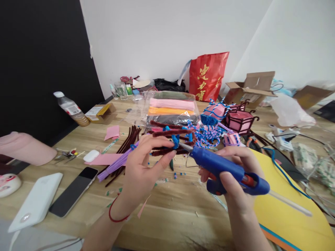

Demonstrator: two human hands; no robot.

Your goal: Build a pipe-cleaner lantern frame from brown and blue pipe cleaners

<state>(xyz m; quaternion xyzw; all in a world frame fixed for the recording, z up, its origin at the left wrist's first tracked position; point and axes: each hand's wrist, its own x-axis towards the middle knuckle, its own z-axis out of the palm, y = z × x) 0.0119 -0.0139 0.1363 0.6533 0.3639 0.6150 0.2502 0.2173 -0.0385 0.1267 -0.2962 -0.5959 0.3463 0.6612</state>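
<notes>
My left hand pinches a blue pipe cleaner piece on a frame of brown pipe cleaners, held above the table. In my right hand is a blue hot glue gun, its metal nozzle pointing left at the blue piece; whether the tip touches it I cannot tell. A white glue stick sticks out of the gun's rear. Below my left hand lie purple pipe cleaners and dark brown pipe cleaners.
Behind the frame lies a clear bag of coloured pipe cleaners. Finished pink lanterns stand back right, near a red bag. Yellow sheets lie right. A phone, a white power bank and a bottle are left.
</notes>
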